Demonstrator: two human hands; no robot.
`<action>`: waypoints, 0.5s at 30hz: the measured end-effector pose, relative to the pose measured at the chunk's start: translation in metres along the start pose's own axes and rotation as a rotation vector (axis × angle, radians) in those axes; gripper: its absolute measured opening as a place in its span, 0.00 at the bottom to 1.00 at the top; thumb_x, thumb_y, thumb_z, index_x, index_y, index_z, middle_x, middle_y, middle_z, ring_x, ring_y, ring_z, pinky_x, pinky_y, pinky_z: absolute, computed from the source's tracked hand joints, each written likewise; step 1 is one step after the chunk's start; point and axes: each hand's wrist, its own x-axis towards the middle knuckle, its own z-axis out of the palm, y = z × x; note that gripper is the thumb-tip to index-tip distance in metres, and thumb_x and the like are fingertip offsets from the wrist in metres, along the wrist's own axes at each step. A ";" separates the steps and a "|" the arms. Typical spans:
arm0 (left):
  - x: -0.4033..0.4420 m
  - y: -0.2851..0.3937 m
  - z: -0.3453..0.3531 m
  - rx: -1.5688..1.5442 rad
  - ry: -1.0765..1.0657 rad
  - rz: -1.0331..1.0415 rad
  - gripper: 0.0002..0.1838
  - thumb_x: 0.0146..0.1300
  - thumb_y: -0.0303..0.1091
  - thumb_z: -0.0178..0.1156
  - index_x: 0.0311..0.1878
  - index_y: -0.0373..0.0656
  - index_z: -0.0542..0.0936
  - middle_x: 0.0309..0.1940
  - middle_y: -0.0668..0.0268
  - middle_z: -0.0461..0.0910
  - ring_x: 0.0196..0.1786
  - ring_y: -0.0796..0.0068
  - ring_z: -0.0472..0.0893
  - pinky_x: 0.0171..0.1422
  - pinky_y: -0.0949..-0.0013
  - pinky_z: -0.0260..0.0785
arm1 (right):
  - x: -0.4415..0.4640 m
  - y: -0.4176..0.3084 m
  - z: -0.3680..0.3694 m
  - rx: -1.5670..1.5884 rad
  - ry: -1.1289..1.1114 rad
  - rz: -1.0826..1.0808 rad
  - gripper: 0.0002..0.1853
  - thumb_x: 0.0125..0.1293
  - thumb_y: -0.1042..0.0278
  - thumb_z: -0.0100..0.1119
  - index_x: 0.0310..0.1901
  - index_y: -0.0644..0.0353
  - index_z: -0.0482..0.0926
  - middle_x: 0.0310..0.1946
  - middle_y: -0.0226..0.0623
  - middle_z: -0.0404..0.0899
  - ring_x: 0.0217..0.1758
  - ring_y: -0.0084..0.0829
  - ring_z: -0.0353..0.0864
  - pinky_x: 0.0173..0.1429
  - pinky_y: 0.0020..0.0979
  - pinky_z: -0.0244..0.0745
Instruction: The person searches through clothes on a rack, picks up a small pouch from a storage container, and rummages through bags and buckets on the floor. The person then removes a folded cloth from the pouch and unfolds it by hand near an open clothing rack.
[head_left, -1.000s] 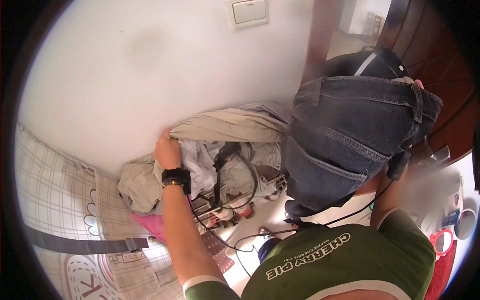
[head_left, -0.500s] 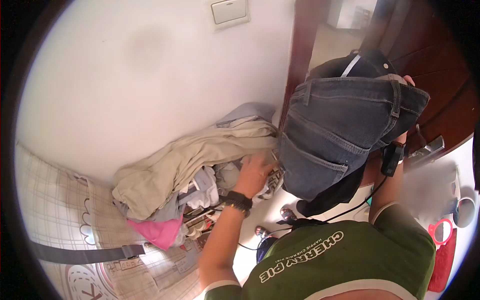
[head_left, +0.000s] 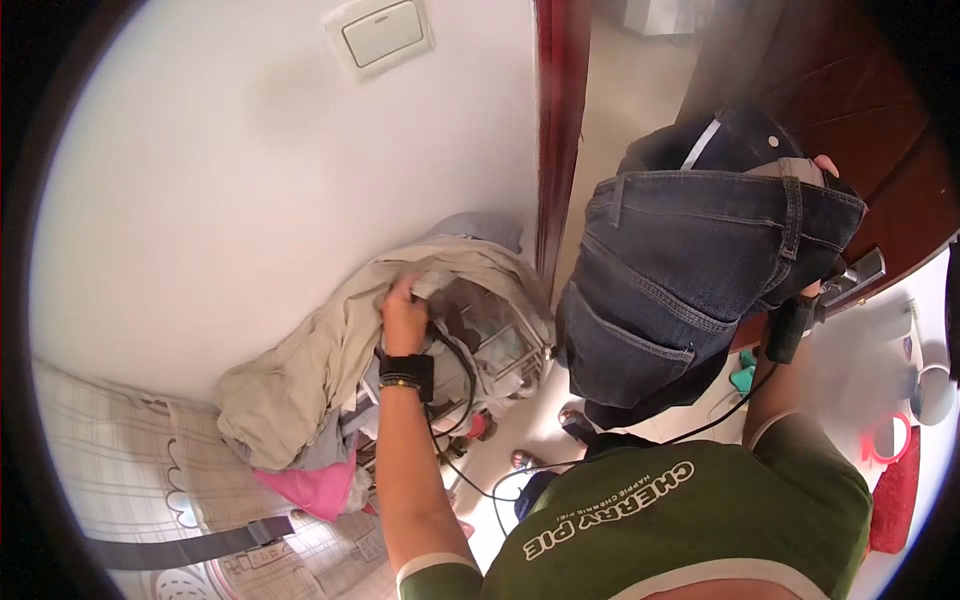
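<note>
My left hand (head_left: 404, 315) is at the heap of clothes by the wall, its fingers closed on light cloth beside the beige garment (head_left: 310, 370). A pink cloth (head_left: 318, 485) hangs at the heap's lower left. Below and beside my left hand, a wire rack (head_left: 515, 345) shows under the clothes. My right hand (head_left: 826, 166) is mostly hidden behind dark jeans (head_left: 660, 270); fingertips show at the waistband, and the jeans hang from that arm with another dark garment (head_left: 740, 130) behind them.
A brown door (head_left: 860, 130) with a metal handle (head_left: 865, 270) stands at the right. A light switch (head_left: 382, 32) is on the white wall. Checked fabric (head_left: 110, 430) lies at the lower left. Black cables cross before my shirt. A red-rimmed round mirror (head_left: 889, 437) is at the lower right.
My left hand let go of the beige garment, moved right over the rack, then came back left onto light cloth. The beige garment now lies lower left. The jeans remain on my right arm.
</note>
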 end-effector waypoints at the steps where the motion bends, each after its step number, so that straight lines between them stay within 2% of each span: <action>1: 0.005 -0.001 -0.004 -0.015 -0.008 -0.062 0.21 0.50 0.17 0.51 0.50 0.40 0.78 0.41 0.48 0.80 0.48 0.52 0.80 0.52 0.62 0.71 | 0.001 0.001 -0.005 0.053 0.025 0.038 0.27 0.69 0.58 0.52 0.64 0.60 0.60 0.53 0.38 0.74 0.55 0.29 0.75 0.61 0.30 0.72; 3: 0.009 0.012 -0.018 -0.046 -0.031 -0.196 0.20 0.52 0.18 0.51 0.50 0.39 0.77 0.40 0.48 0.80 0.46 0.51 0.80 0.51 0.61 0.71 | 0.008 0.000 -0.009 -0.177 0.048 -0.003 0.27 0.69 0.58 0.52 0.64 0.60 0.60 0.53 0.38 0.75 0.55 0.29 0.76 0.62 0.30 0.72; 4: 0.008 0.013 -0.018 -0.034 -0.022 -0.184 0.20 0.52 0.17 0.51 0.50 0.40 0.77 0.39 0.48 0.80 0.46 0.51 0.80 0.50 0.61 0.71 | 0.012 -0.002 -0.010 -0.292 0.058 -0.026 0.27 0.69 0.57 0.51 0.64 0.60 0.60 0.53 0.38 0.75 0.54 0.29 0.76 0.62 0.30 0.71; 6: 0.006 0.016 -0.017 -0.011 0.002 -0.158 0.20 0.52 0.17 0.51 0.50 0.40 0.76 0.39 0.48 0.80 0.45 0.50 0.80 0.49 0.60 0.71 | 0.020 -0.008 -0.006 -0.231 0.078 -0.012 0.26 0.69 0.58 0.51 0.64 0.61 0.61 0.54 0.38 0.74 0.56 0.29 0.75 0.62 0.29 0.71; 9: 0.000 0.006 -0.004 0.008 0.078 0.011 0.21 0.53 0.18 0.52 0.52 0.40 0.76 0.41 0.47 0.79 0.46 0.49 0.78 0.50 0.59 0.70 | 0.037 -0.007 -0.004 -0.355 0.056 -0.128 0.26 0.68 0.59 0.52 0.64 0.62 0.61 0.57 0.39 0.72 0.57 0.30 0.74 0.63 0.30 0.71; 10: -0.009 0.006 0.004 0.124 0.077 0.092 0.20 0.53 0.19 0.52 0.52 0.40 0.75 0.43 0.48 0.78 0.47 0.49 0.78 0.52 0.58 0.70 | 0.043 -0.006 -0.002 -0.425 0.037 -0.188 0.26 0.68 0.59 0.52 0.64 0.62 0.61 0.57 0.39 0.71 0.58 0.31 0.73 0.63 0.31 0.70; 11: -0.019 0.014 0.012 0.249 0.077 0.169 0.20 0.54 0.20 0.52 0.52 0.39 0.75 0.45 0.49 0.78 0.49 0.48 0.77 0.53 0.57 0.69 | 0.048 -0.007 0.006 -0.209 0.012 -0.097 0.26 0.68 0.60 0.52 0.63 0.63 0.62 0.59 0.40 0.69 0.59 0.31 0.72 0.64 0.31 0.69; 12: -0.034 0.028 0.021 0.330 -0.003 0.213 0.19 0.55 0.23 0.52 0.52 0.38 0.75 0.49 0.49 0.77 0.52 0.49 0.76 0.57 0.57 0.68 | 0.054 -0.006 0.016 -0.304 0.005 -0.146 0.26 0.68 0.60 0.52 0.63 0.63 0.62 0.60 0.40 0.69 0.59 0.31 0.72 0.64 0.31 0.69; 13: -0.054 0.014 0.044 0.258 -0.074 0.248 0.18 0.55 0.24 0.52 0.51 0.39 0.75 0.50 0.51 0.76 0.55 0.51 0.74 0.61 0.53 0.64 | 0.061 -0.004 0.029 -0.394 0.003 -0.200 0.26 0.68 0.60 0.52 0.63 0.64 0.63 0.60 0.40 0.69 0.59 0.31 0.72 0.63 0.31 0.69; 14: -0.076 0.030 0.050 0.523 -0.320 0.272 0.18 0.56 0.25 0.52 0.52 0.41 0.76 0.54 0.54 0.74 0.61 0.53 0.69 0.65 0.45 0.58 | 0.068 -0.003 0.043 -0.483 0.001 -0.253 0.26 0.67 0.61 0.52 0.63 0.64 0.63 0.60 0.40 0.69 0.60 0.31 0.72 0.63 0.31 0.69; 15: -0.092 0.034 0.060 0.547 -0.196 0.440 0.17 0.58 0.27 0.52 0.52 0.43 0.76 0.56 0.56 0.72 0.66 0.54 0.64 0.67 0.38 0.51 | 0.075 -0.003 0.062 -0.445 0.001 -0.269 0.24 0.67 0.61 0.51 0.62 0.64 0.66 0.58 0.40 0.71 0.58 0.30 0.73 0.62 0.30 0.69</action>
